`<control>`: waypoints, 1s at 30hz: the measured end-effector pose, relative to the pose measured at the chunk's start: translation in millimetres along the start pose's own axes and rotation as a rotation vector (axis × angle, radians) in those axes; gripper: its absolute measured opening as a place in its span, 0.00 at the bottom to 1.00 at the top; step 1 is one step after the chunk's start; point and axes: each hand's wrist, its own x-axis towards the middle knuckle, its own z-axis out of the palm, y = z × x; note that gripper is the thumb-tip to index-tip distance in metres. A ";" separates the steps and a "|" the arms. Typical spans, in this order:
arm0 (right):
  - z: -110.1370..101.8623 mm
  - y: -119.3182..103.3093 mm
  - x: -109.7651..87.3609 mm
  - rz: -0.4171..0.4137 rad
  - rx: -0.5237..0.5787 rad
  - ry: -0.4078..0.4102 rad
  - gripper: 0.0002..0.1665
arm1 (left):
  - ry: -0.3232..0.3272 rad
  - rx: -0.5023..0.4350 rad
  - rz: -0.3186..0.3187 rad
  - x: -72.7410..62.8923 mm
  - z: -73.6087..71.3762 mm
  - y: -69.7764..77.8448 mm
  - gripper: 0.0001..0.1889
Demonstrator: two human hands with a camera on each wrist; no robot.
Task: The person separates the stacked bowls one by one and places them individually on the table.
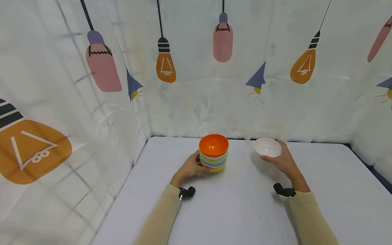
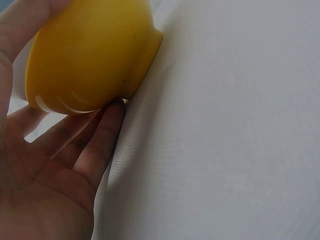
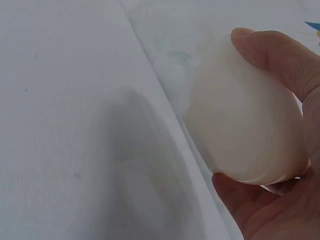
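A stack of nested bowls stands on the table, with an orange bowl (image 1: 213, 145) on top and a yellow bowl (image 2: 95, 55) at the bottom. White, green and pale blue bands show between them. My left hand (image 1: 190, 166) grips the stack from its left side, thumb and fingers around the lower part. To the right, my right hand (image 1: 286, 160) holds a white bowl (image 1: 267, 147) by its side, between thumb and fingers. In the right wrist view the white bowl is raised over the tabletop, its outer side facing the camera.
The white-covered table (image 1: 232, 207) meets a curtain (image 1: 196, 102) printed with lamps at the back. Another curtain side hangs along the left edge. Each wrist carries a small black camera mount, one on the left (image 1: 187, 192) and one on the right (image 1: 284, 190).
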 end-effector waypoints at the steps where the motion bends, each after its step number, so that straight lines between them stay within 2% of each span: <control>1: -0.8 2.9 0.4 0.018 -0.003 0.001 0.72 | 0.001 0.001 -0.002 0.3 -0.2 -0.1 0.43; 4: -4.2 10.8 1.0 0.059 -0.008 0.007 0.74 | 0.003 0.005 -0.003 0.7 -0.6 0.3 0.44; 13: -16.8 33.5 2.3 0.102 -0.005 0.051 0.76 | -0.004 -0.014 -0.020 -0.3 -0.3 0.6 0.44; 21: -31.8 43.2 -4.4 0.132 0.009 0.104 0.75 | 0.000 -0.017 -0.021 -0.8 0.7 1.5 0.43; 30: -39.8 49.7 -7.6 0.183 0.015 0.107 0.76 | 0.008 -0.006 -0.032 -0.3 0.6 0.7 0.43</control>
